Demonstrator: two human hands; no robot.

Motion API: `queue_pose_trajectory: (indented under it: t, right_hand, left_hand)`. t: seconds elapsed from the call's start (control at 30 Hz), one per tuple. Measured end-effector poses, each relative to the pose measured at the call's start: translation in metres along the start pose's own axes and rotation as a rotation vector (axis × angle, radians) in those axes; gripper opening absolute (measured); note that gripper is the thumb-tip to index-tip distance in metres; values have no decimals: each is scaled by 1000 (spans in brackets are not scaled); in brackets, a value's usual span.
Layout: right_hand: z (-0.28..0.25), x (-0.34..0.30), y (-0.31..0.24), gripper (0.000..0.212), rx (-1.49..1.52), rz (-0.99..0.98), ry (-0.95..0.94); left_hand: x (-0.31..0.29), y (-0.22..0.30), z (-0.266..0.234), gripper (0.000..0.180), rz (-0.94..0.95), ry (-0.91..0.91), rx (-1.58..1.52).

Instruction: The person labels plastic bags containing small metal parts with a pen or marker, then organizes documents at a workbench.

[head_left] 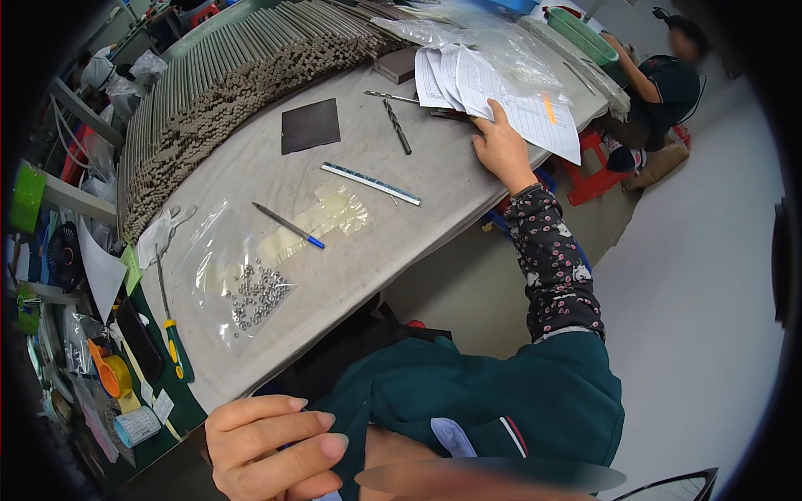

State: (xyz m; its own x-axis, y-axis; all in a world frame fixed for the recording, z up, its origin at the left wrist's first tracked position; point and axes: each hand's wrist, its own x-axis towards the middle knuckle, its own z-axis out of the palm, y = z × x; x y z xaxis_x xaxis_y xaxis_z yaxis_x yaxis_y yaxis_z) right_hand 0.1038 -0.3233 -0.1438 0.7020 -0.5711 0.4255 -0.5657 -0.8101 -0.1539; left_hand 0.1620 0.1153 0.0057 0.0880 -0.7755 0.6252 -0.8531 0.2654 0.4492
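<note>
At the lower left my left hand (276,447) is raised in front of my chest, its fingers loosely bent, with nothing seen in them. My right hand (504,146) reaches to the far right edge of the table and grips the left edge of some printed paper sheets (530,125). Its index finger lies on top of the sheets; part of the grip is hidden. Beside that hand are a dark twist drill bit (397,128) and a silver drill bit (389,97). A dark flat box (396,64) stands behind them.
Many thin metal rods (251,88) are stacked at the back. On the table (401,234) lie a black square sheet (311,126), a narrow metal strip (371,184), a pen (288,225) and a clear bag of small metal rings (256,294). A screwdriver (171,338) lies left. Another person (668,92) sits right.
</note>
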Motion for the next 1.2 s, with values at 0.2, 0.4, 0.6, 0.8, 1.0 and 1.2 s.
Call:
queue_pose_trajectory:
  t: [0.2,0.4,0.6,0.8,1.0,1.2]
  right_hand:
    - [10,10,10,30,-9,-22,-1]
    - [-8,36,24,40,63,127,174]
    - [-5,50,41,45,19,204,208]
    - [-4,52,32,46,26,172,147]
    - [7,48,25,44,30,64,80]
    - [2,32,6,26,40,-18,-32]
  left_hand:
    - [3,3,2,35,-21,4,-3]
    - [-12,-17,7,46,58,-6,54]
    - [-51,-47,23,85,-82,137,63]
    - [-99,-59,30,85,-409,175,70]
    - [-112,-66,34,78,-549,240,102]
    - [-120,-72,36,74,-565,242,133]
